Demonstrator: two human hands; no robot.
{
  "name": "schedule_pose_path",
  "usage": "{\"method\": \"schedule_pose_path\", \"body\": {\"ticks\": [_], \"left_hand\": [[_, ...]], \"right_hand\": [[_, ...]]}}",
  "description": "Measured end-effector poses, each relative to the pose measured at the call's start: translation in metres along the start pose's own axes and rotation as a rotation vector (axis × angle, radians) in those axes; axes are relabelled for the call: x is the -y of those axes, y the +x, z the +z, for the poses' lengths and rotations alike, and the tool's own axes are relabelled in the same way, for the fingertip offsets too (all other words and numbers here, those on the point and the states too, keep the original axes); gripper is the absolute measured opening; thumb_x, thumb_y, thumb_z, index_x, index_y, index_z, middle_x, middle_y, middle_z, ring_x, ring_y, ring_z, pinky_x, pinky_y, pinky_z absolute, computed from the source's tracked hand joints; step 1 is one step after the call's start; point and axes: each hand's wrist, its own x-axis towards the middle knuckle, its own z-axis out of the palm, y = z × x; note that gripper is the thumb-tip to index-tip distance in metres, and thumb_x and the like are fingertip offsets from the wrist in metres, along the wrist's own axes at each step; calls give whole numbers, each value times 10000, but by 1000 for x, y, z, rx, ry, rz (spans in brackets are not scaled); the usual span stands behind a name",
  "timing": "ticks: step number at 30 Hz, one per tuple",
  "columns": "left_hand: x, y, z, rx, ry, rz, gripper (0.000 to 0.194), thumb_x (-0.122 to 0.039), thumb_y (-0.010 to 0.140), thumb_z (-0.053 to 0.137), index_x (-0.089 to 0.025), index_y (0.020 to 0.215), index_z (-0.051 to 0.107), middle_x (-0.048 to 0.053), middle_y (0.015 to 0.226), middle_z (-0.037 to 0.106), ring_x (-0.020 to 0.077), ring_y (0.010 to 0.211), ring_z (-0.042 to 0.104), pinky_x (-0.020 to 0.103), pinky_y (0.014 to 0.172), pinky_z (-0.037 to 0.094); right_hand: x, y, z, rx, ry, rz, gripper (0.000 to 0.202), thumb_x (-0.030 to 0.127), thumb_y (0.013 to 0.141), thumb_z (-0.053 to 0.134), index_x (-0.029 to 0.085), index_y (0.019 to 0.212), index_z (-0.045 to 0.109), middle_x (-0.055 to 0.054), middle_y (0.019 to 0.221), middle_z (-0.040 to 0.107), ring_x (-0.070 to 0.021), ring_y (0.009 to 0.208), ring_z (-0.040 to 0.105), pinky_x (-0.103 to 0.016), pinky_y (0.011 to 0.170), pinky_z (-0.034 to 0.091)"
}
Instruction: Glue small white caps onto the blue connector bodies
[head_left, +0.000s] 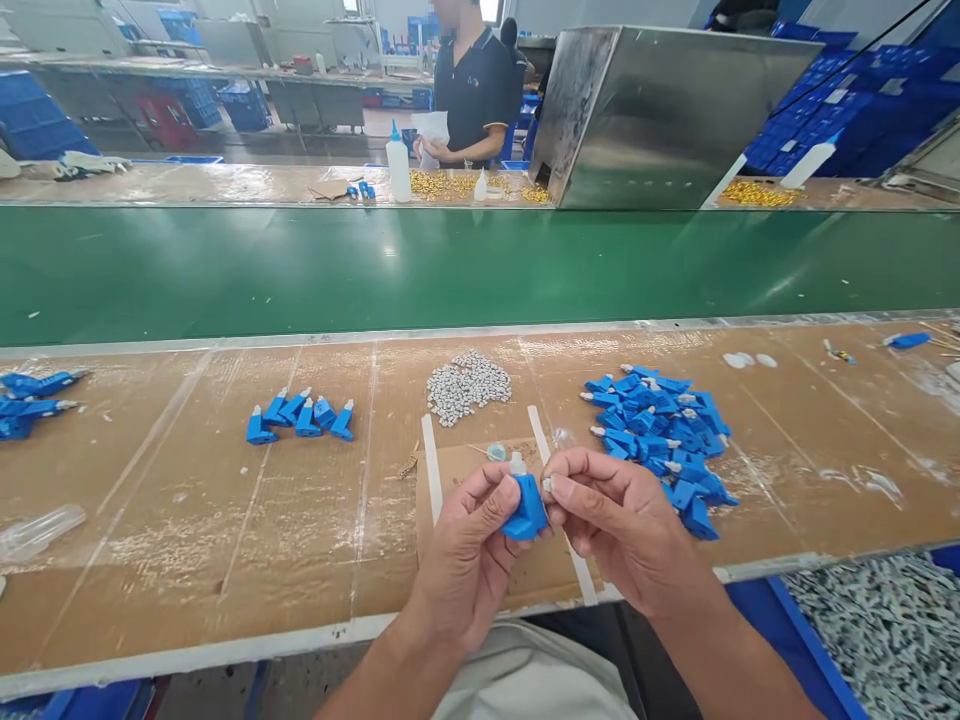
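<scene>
My left hand [476,545] is closed around a blue plastic part [527,510] with a whitish tip pointing up. Close against its right side, my right hand [619,520] pinches a small grey piece [547,484] between thumb and fingertips. Whether that piece touches the blue part I cannot tell. Under both hands lies a cardboard sheet [487,462] edged with white tape strips. A heap of small grey pieces [466,388] lies beyond the hands. To the right is a large pile of similar blue parts [664,430], and a smaller group of blue parts [300,415] sits to the left.
A green conveyor belt [300,270] runs across behind the cardboard-covered table [285,540]. Across it are a white bottle [398,165], a metal housing [675,120] and a person [474,90] at work. At lower right stands a blue bin [810,640] of grey pieces.
</scene>
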Motion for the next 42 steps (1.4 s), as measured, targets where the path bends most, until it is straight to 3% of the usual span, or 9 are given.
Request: {"method": "schedule_pose_path", "body": {"ticks": [11,21,28,31,35,42], "left_hand": [[5,-4,-2,8,52,73,171,-285,883,700,-139,956,648,27,809,632,88,694,572,178,629,465],[8,1,-7,-105,166,157,281,-356,804,787,-145,944,667,3,785,616,70,666,517,189,617,431],[12,8,-14,-105,298,310,224,-334,832,763,-151,930,680,1,766,640,73,661,535,189,601,437],[11,10,-16,-81,363,348,220,-325,826,767,-151,928,678,13,788,656,93,684,562,205,603,458],[6,9,-18,-51,353,301,222,-333,833,759,-149,927,679,13,787,644,89,674,557,207,604,458],[6,11,-19,-8,265,185,204,-329,830,763,-160,871,654,-12,701,607,72,601,523,195,556,425]], "right_hand": [[-13,-6,-2,-69,-214,-93,220,397,870,744,181,852,703,13,653,623,-84,552,533,-144,445,452],[-11,-5,7,-127,-447,-204,174,360,909,694,197,850,707,14,751,636,-73,549,538,-161,480,475],[-13,-5,13,-180,-556,-260,151,321,901,680,196,819,698,14,703,629,-91,551,550,-181,506,502],[-16,-3,12,-199,-524,-232,172,338,886,700,190,798,692,10,692,623,-97,558,566,-181,500,513],[-22,1,4,-168,-365,-165,175,347,845,760,182,803,719,-5,712,638,-96,568,568,-185,501,518],[-26,10,-10,-32,29,83,235,328,733,867,166,694,700,21,595,571,-58,498,478,-119,392,387]]}}
